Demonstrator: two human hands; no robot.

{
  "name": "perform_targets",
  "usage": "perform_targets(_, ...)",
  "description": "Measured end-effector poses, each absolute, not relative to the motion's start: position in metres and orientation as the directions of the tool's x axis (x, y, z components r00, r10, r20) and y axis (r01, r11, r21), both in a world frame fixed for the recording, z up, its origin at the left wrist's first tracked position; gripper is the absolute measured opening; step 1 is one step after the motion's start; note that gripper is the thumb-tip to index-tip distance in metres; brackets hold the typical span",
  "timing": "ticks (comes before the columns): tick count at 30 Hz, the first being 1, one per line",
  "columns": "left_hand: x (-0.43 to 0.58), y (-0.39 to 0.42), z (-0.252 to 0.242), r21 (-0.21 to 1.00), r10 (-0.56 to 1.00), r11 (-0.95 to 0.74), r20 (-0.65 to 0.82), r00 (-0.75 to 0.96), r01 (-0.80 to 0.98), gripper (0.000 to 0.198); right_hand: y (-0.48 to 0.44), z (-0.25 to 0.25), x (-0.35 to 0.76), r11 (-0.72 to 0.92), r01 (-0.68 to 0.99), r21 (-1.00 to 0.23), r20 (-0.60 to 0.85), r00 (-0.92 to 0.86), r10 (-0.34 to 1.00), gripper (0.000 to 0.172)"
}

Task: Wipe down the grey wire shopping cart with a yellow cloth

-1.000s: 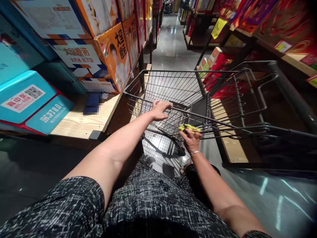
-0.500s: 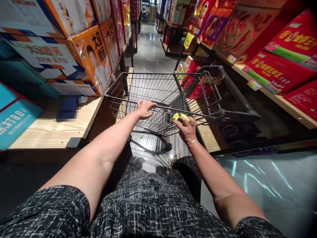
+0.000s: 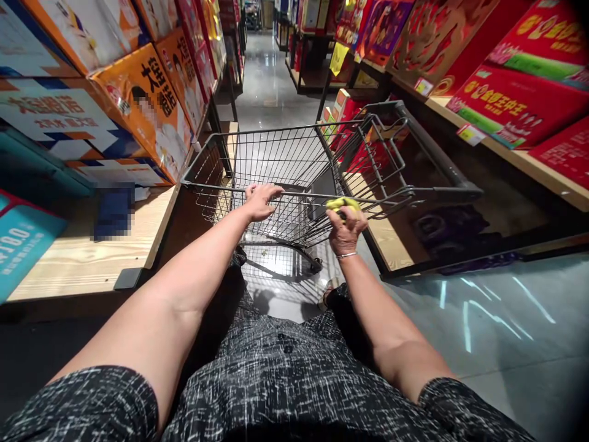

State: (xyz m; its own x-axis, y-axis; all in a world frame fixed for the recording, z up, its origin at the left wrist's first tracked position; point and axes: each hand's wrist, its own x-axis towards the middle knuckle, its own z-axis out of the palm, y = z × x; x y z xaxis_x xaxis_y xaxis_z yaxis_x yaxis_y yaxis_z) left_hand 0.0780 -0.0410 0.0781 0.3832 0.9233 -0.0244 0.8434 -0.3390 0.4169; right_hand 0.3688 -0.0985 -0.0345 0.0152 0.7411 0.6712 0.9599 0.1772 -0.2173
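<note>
A grey wire shopping cart stands sideways in front of me, its handle to the right. My left hand is on the near top rail, fingers over the bar and thumb on my side of it. Bunched in my right hand is a yellow cloth, pressed against the same rail further right. The fingers are curled round the cloth, which hides part of the rail. The cart's basket shows only bare wire.
At left, orange and white cartons are stacked on a wooden shelf with a dark corner. Red gift boxes fill the right shelf. A shiny tiled floor runs down the aisle beyond the cart.
The yellow cloth and my right hand have slid slightly to the right along the rail, and the cloth now lies flatter over it. My left hand keeps its hold. The view has shifted a little.
</note>
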Motion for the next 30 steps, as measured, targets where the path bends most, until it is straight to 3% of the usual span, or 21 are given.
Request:
perform_targets(3, 0.08, -0.038, 0.077, 0.418, 0.924, -0.334, -0.033, 0.381, 0.845, 0.07, -0.107, -0.071, 0.342, 0.183, 0.968, -0.172, 0.37, -0.108, 0.923, 0.044)
perform_targets(5, 0.081, -0.036, 0.076, 0.417, 0.923, -0.338, -0.03, 0.384, 0.844, 0.07, -0.109, -0.092, 0.324, 0.202, 0.969, -0.142, 0.17, -0.177, 0.969, 0.048)
perform_targets(8, 0.081, -0.034, 0.076, 0.408, 0.922, -0.346, -0.021, 0.387, 0.845, 0.07, -0.107, -0.114, 0.304, 0.321, 0.938, -0.133, -0.027, -0.327, 0.945, 0.044)
perform_targets(10, 0.08, -0.034, 0.077, 0.395, 0.919, -0.354, -0.023, 0.394, 0.848, 0.07, -0.103, -0.119, 0.297, 0.42, 0.895, -0.152, -0.072, -0.434, 0.898, 0.039)
perform_targets(15, 0.076, -0.034, 0.076, 0.372, 0.914, -0.372, -0.014, 0.406, 0.85, 0.072, -0.094, -0.091, 0.303, 0.426, 0.889, -0.168, 0.05, -0.424, 0.904, 0.041)
perform_targets(18, 0.073, -0.034, 0.074, 0.373, 0.913, -0.382, 0.008, 0.409, 0.845, 0.081, -0.088, -0.047, 0.328, 0.392, 0.907, -0.153, 0.334, -0.326, 0.884, 0.04)
perform_targets(21, 0.071, -0.033, 0.07, 0.388, 0.917, -0.375, 0.021, 0.399, 0.842, 0.09, -0.085, 0.006, 0.365, 0.297, 0.942, -0.154, 0.651, -0.129, 0.748, 0.034)
perform_targets(23, 0.07, -0.033, 0.069, 0.39, 0.921, -0.369, 0.032, 0.388, 0.844, 0.088, -0.085, 0.035, 0.386, 0.202, 0.962, -0.187, 0.761, 0.012, 0.648, 0.034)
perform_targets(26, 0.07, -0.032, 0.068, 0.387, 0.914, -0.389, 0.052, 0.402, 0.836, 0.075, -0.087, 0.057, 0.393, 0.077, 0.966, -0.248, 0.796, 0.158, 0.584, 0.043)
perform_targets(30, 0.07, -0.031, 0.068, 0.398, 0.917, -0.385, 0.064, 0.393, 0.833, 0.064, -0.084, 0.06, 0.345, 0.054, 0.962, -0.266, 0.688, 0.15, 0.71, 0.054)
